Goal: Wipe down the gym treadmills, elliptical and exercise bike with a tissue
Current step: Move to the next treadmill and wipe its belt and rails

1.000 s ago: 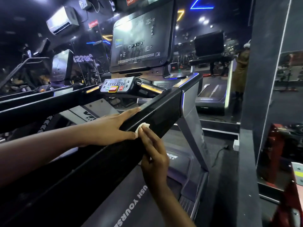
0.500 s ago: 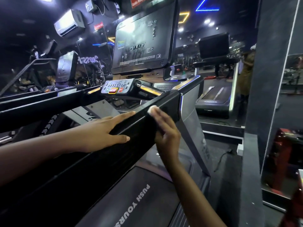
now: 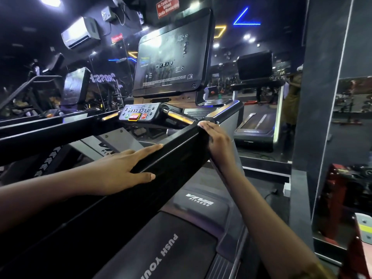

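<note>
Head view.

**Location.** The tissue (image 3: 202,123) shows only as a pale sliver under the fingertips of the right hand (image 3: 218,141), at the far end of the near handrail (image 3: 171,158) of the treadmill (image 3: 201,200). The rest of it is hidden.

**Hands.**
- The right hand bends its fingers over the top edge of the rail end and pins the tissue there.
- The left hand (image 3: 118,174) lies flat on the same rail nearer the person. Its fingers are straight along the top, its thumb is on the near face, and it holds nothing.

**Handling.**
- The tissue is judged light, soft and easily torn. It should be kept bunched under the finger pads, not pulled by one corner.
- The rail looks rigid, glossy and probably slippery, so even pressure is advised.
- The rail's corner edge may snag thin paper.

**Count.**
- Tissue: one. Hands: two.
- Handrails on this treadmill: two, the second handrail (image 3: 50,133) lying on the left.
- Console screen (image 3: 171,57): one. Control panel (image 3: 138,113): one.
- A second treadmill (image 3: 255,125) stands beyond on the right.
- One further machine console (image 3: 75,87) stands on the left; its type cannot be told.
</note>
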The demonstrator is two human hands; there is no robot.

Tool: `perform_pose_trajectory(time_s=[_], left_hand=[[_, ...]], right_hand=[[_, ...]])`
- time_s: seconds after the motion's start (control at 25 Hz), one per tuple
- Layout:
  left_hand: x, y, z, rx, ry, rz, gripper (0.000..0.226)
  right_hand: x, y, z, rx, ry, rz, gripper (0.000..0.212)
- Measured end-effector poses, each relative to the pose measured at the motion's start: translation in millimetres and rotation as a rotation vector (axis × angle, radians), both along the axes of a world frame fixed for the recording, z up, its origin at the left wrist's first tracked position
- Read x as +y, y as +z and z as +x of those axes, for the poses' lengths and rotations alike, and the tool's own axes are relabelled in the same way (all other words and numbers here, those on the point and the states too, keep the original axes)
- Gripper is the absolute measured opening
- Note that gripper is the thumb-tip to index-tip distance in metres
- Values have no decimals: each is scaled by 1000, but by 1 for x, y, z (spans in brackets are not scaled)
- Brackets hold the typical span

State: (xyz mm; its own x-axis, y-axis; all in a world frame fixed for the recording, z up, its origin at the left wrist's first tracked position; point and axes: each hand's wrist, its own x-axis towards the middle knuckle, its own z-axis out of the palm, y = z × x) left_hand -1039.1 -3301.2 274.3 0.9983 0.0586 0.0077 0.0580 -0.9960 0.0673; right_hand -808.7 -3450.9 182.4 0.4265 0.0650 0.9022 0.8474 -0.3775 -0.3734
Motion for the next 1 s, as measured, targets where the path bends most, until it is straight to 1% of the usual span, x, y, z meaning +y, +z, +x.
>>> perform_pose_trajectory(time_s=[0.08,0.24,0.32,0.44,0.56,0.76,0.8,0.88,1.0], left_hand=[[1,1,2,14,-11,3,71],[3,2,12,31,-37,-1,75],[4,1,19,14,-52,-11,76],[2,1,31,7,-52,-23,77],[-3,2,42,16,-50,-8,77],[-11,5,65,1,-41,14,79],[-13,5,70,1,-40,9,79],[-16,5,78,1,-38,-7,78],[-17,3,85,-10,-22,-38,77]], right_hand=[[0,1,-17,-15,11,68,34],[24,-37,-107,-69,236,192,40],[38,-62,-131,-97,297,243,41],[48,-76,-116,-99,268,299,41],[47,-72,-79,23,194,403,37],[26,-64,-21,208,57,430,39],[22,-61,-18,206,40,422,38],[21,-54,-26,122,21,350,38],[28,-37,-34,15,51,248,40]])
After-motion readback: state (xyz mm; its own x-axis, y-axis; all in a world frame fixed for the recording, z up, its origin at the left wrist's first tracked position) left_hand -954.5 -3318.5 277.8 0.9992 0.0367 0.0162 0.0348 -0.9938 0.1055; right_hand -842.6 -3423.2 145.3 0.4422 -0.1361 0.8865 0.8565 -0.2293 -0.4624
